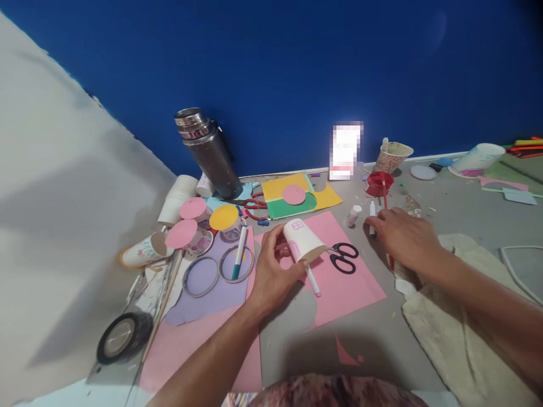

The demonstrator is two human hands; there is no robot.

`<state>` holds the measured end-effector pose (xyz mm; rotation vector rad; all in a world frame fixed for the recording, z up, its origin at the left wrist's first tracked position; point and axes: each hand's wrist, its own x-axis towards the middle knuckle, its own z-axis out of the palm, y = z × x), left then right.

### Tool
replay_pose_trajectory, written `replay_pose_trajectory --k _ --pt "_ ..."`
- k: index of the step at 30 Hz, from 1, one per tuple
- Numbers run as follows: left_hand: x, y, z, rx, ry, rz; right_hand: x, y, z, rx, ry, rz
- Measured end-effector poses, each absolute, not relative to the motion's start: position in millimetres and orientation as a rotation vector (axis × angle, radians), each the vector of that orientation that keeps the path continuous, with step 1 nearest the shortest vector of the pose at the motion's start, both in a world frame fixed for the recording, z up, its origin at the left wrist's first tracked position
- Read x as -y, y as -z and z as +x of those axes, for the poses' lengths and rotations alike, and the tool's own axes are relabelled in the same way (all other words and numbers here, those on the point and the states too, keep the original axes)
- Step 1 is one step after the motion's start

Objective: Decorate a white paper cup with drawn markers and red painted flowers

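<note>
My left hand [275, 268] is closed around a white paper cup [304, 242], tilted on its side, with a small window drawn on it in pink. A pink-capped marker [314, 282] sticks out from beneath the cup beside my thumb. My right hand [401, 234] reaches across to the right, its fingertips closed on a white marker [372, 219] with a dark end. Black-handled scissors [344, 258] lie on pink paper [339, 294] between my hands, their blades partly hidden by the cup. A small white glue bottle [353, 216] stands left of the marker.
At left are paper cups topped with pink and yellow discs [224, 218], two tape rings [201, 277], a teal marker [240, 254] and black tape [121, 338]. A steel flask [210, 155] leans by the blue wall. Cloth [436, 322] lies under my right arm; a bright phone [345, 150] stands behind.
</note>
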<state>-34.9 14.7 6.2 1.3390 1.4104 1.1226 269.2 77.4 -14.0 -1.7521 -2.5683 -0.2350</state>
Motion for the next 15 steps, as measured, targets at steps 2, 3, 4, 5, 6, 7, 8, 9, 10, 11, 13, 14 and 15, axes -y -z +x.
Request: replay_pose_trajectory --k 2,3,4,5,6,7,8,9,10,11,13,14,15 --pt "-15 -9 -35 -1.396 -1.124 1.337 -79 13 272 2.59 0.252 -1.684" --pt "-15 -9 -35 -1.394 -1.126 1.336 -81 12 274 2.606 0.254 -1.638" --pt "-15 -9 -35 -1.397 -1.128 1.336 -84 11 276 2.624 0.249 -1.582" --pt "-14 -8 -35 -1.403 -1.13 1.334 -87 9 277 2.647 0.237 -1.518" --pt "-14 -7 -35 -1.409 -1.13 1.333 -90 8 278 2.676 0.22 -1.447" --pt "-14 -6 -35 -1.413 -1.127 1.335 -94 6 280 2.711 0.199 -1.372" --pt "-14 -4 -36 -1.416 -1.124 1.34 -98 5 281 2.749 0.175 -1.296" --pt "-14 -3 -36 -1.418 -1.124 1.347 -100 3 282 2.789 0.153 -1.222" --pt "-14 -2 -36 -1.42 -1.127 1.356 -102 1 283 2.836 0.135 -1.15" --pt "-14 0 -37 -1.423 -1.135 1.367 -101 0 284 2.874 0.111 -1.069" --pt "-14 1 -37 -1.441 -1.164 1.402 -93 -4 287 2.855 0.043 -0.931" --pt "-14 2 -37 -1.452 -1.187 1.429 -86 -5 287 2.744 -0.038 -0.854" --pt "-14 3 -37 -1.464 -1.216 1.461 -77 -6 286 2.546 -0.104 -0.861"
